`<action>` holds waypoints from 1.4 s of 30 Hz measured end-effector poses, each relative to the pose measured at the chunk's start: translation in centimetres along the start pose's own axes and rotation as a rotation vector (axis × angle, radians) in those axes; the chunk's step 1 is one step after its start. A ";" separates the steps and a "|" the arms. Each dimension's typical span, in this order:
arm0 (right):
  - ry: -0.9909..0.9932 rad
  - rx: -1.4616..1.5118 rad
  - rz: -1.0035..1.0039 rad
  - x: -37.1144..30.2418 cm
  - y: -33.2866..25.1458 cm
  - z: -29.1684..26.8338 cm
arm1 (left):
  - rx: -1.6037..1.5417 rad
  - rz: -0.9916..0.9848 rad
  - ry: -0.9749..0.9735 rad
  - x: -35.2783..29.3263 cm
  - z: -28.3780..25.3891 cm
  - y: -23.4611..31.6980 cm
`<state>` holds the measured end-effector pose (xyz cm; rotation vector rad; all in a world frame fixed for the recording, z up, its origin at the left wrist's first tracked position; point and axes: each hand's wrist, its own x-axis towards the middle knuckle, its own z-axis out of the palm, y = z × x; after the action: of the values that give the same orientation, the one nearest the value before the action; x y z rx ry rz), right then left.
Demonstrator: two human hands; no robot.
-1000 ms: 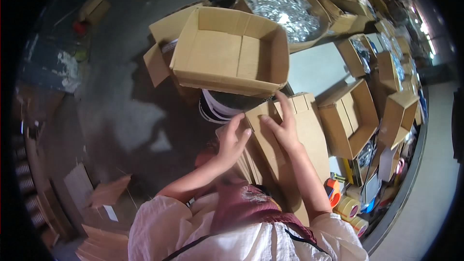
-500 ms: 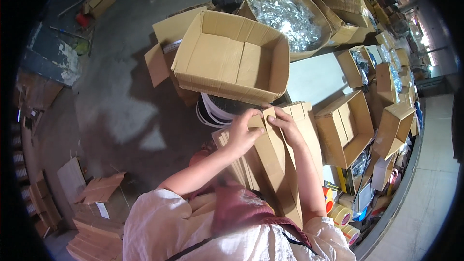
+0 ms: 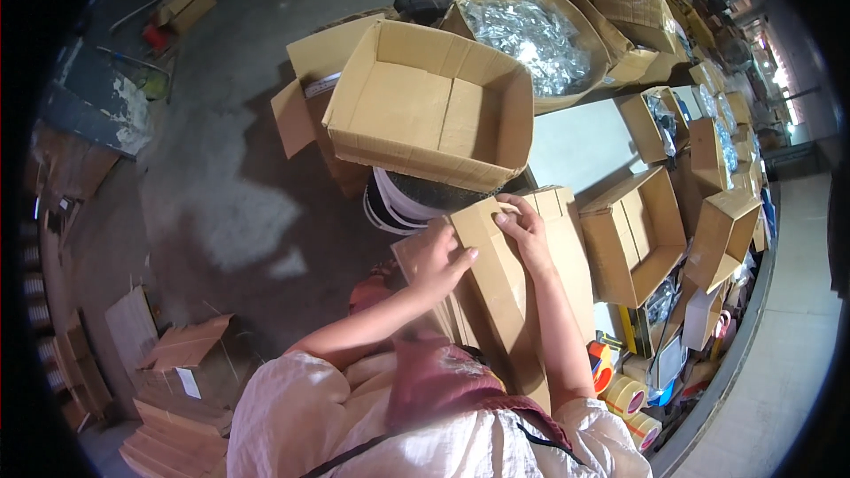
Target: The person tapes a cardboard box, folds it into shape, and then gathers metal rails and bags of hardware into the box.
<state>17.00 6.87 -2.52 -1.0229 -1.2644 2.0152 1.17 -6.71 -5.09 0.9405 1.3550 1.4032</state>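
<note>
In front of my body stands a folded-flat cardboard carton (image 3: pixel 492 270), a long tan piece with creases along its length. My left hand (image 3: pixel 436 264) is at its upper left edge, thumb across the front face and fingers bent along the side, slightly blurred. At the upper right edge my right hand (image 3: pixel 528 237) grips the carton, the thumb on the near face and the fingers curled over the top. More flat cardboard sheets (image 3: pixel 567 248) lie behind and beside it. Beyond my hands an open, shallow cardboard box (image 3: pixel 398 102) rests on top of a white tub (image 3: pixel 390 204).
A large round-sided carton (image 3: pixel 531 40) filled with shiny clear packets stands at the far side. To the right are an open carton (image 3: pixel 633 235), rolls of tape (image 3: pixel 625 396) and a pale tabletop (image 3: pixel 580 146). Stacked cardboard (image 3: pixel 177 434) lies at lower left.
My hands have moved apart: the left slid left and down along the carton's edge, the right shifted slightly right. The carton's broad front face now shows more between them.
</note>
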 end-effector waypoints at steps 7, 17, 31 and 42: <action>0.124 -1.191 -0.667 -1.5 -1.6 2.1 | -0.378 -0.150 0.133 2.4 0.3 -1.5; -0.216 -1.499 -0.549 -4.2 -2.1 5.6 | 0.035 -0.189 0.163 2.3 -4.2 -3.2; -0.266 -1.421 -0.698 -5.4 0.6 8.0 | 1.092 0.236 0.034 2.4 -4.1 0.2; -0.379 -1.619 -0.594 -4.5 0.3 8.9 | 0.422 -0.181 0.006 0.4 -7.8 -3.5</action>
<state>12.15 -1.19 1.00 -0.5830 -3.0163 0.4189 -6.01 -8.66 -9.37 1.0500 1.7338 1.0023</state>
